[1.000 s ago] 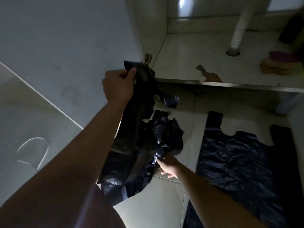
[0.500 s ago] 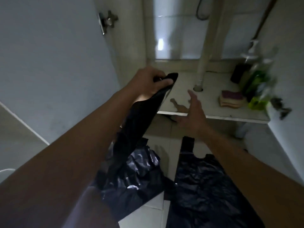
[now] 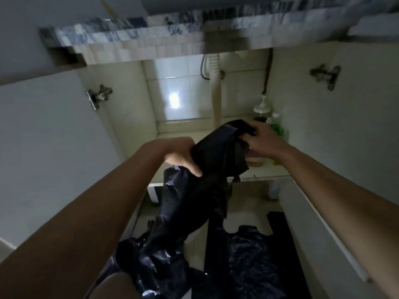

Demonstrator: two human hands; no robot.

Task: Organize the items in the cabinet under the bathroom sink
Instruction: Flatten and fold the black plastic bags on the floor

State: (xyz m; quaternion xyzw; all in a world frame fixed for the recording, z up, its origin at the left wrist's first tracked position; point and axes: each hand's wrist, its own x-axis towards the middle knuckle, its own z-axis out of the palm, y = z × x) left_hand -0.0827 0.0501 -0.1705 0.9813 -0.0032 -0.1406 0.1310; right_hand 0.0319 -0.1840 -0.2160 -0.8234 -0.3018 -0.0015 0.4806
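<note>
A black plastic bag (image 3: 207, 169) hangs in front of the open under-sink cabinet (image 3: 177, 134), its lower end crumpled near my knee. My left hand (image 3: 183, 159) grips it from the left at mid-height. My right hand (image 3: 259, 137) holds its top corner, raised over the cabinet shelf. A second black bag (image 3: 248, 262) lies flat on the floor tiles below. On the shelf's right side stand a pump bottle (image 3: 262, 108) and a green bottle (image 3: 277, 126), with a sponge (image 3: 255, 159) partly hidden behind the bag.
A white drain hose (image 3: 216, 91) runs down the cabinet's middle. Both cabinet doors stand open, the left door (image 3: 54, 147) and right door (image 3: 345, 137), each with a metal hinge. The mosaic counter edge (image 3: 172, 33) overhangs above.
My right hand, which was free over the shelf edge, has taken hold of the bag's top. Both hands lifted the bag higher, and the view tilted upward into the cabinet.
</note>
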